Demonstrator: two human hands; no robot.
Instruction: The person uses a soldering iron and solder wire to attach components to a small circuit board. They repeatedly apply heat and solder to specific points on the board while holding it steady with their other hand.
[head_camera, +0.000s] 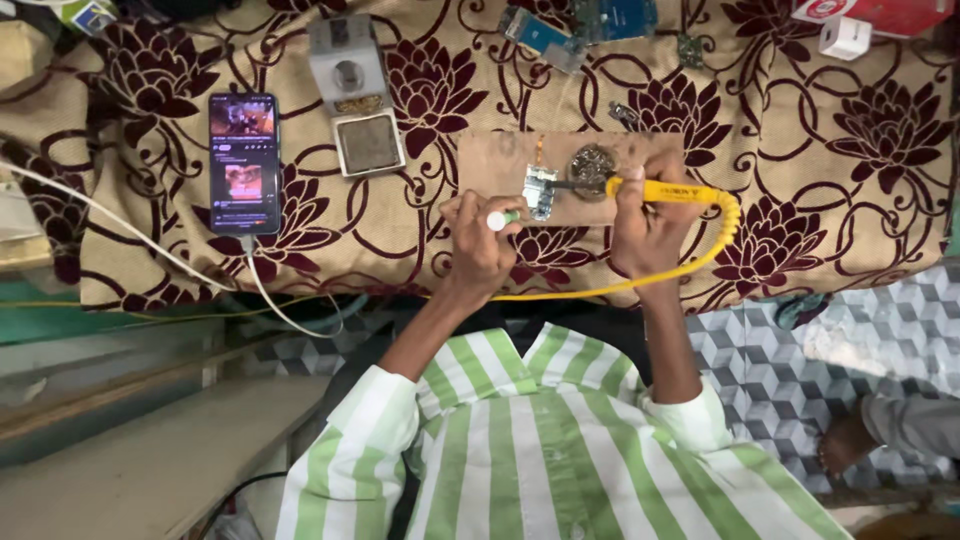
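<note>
Holding one yellow soldering iron (672, 191) — right hand (645, 235); one circuit board (540, 190).

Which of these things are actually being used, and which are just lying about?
In use: left hand holding a white-green tube; right hand holding the yellow soldering iron; small circuit board; wooden board.
Lying about: phone; white box; blue boards.

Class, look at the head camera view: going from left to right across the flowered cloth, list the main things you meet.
Smartphone with its screen lit → white square device → left hand holding a green-tipped tool → small circuit board → right hand → yellow soldering iron → white plug adapter.
</note>
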